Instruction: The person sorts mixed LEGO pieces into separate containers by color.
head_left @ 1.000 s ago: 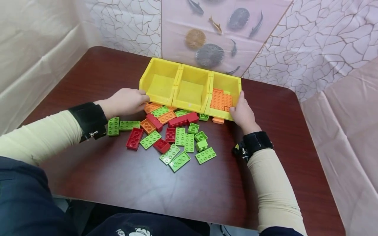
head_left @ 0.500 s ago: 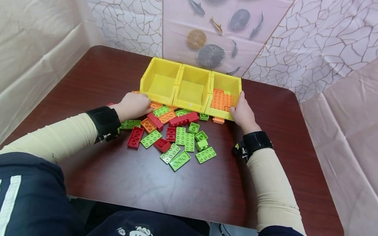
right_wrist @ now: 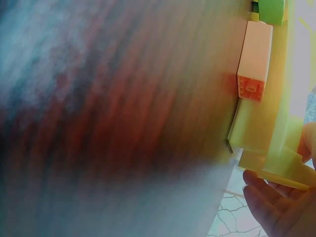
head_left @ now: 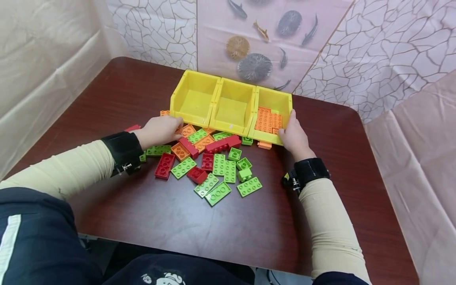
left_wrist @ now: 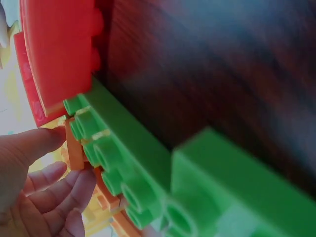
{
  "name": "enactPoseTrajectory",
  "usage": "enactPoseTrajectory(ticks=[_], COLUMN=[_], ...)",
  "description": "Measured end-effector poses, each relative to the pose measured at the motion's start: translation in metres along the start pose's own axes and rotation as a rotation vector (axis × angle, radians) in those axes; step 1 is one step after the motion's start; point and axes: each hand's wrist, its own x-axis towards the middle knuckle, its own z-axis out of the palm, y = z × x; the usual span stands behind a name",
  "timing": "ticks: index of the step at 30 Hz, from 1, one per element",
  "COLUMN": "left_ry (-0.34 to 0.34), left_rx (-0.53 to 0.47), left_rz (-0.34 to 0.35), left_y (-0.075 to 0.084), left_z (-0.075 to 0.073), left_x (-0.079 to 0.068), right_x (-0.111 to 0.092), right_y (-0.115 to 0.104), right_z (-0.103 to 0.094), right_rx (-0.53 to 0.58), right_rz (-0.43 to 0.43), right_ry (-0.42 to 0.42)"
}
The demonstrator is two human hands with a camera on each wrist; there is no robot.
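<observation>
My left hand is at the left end of the brick pile, just in front of the yellow three-compartment bin. In the left wrist view its thumb and fingers pinch an orange brick beside a row of green studs. My right hand grips the bin's right end, thumb at the front rim and fingers along the outer side. Several orange bricks lie in the right compartment; the middle and left compartments hold nothing. In the right wrist view, my right fingers wrap the bin's corner.
Loose green bricks, red bricks and orange bricks spread over the dark wooden table in front of the bin. One orange brick lies against the bin's front right. Patterned cloth hangs behind the table.
My left hand has moved right and slightly nearer, onto the pile's left bricks, uncovering an orange brick and a red brick behind it. My right hand keeps its grip on the bin.
</observation>
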Motion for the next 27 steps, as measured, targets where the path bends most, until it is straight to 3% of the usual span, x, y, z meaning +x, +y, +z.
enactPoseTrajectory(ticks=[3, 6, 10, 13, 18, 23, 27], left_ry=[-0.004, 0.005, 0.024, 0.093, 0.22, 0.214, 0.187], left_rx=[-0.096, -0.156, -0.164, -0.139, -0.06, 0.065, 0.233], left_rz=[-0.017, -0.005, 0.029, 0.1, 0.307, 0.422, 0.475], left_y=[0.002, 0.003, 0.015, 0.038, 0.102, 0.163, 0.188], left_z=[-0.001, -0.011, -0.04, -0.06, -0.077, -0.076, -0.06], left_x=[0.001, 0.001, 0.004, 0.016, 0.06, 0.118, 0.162], right_x=[0.0, 0.002, 0.003, 0.003, 0.004, 0.003, 0.002], right_y=[0.004, 0.005, 0.005, 0.004, 0.005, 0.005, 0.005], right_z=[0.001, 0.003, 0.003, 0.003, 0.001, 0.001, -0.001], right_rx=[0.002, 0.0, -0.003, -0.004, -0.004, 0.001, -0.007], right_rz=[0.002, 0.009, 0.009, 0.008, 0.014, 0.029, 0.022], right_ry=[0.002, 0.004, 0.012, 0.015, 0.014, 0.01, 0.014])
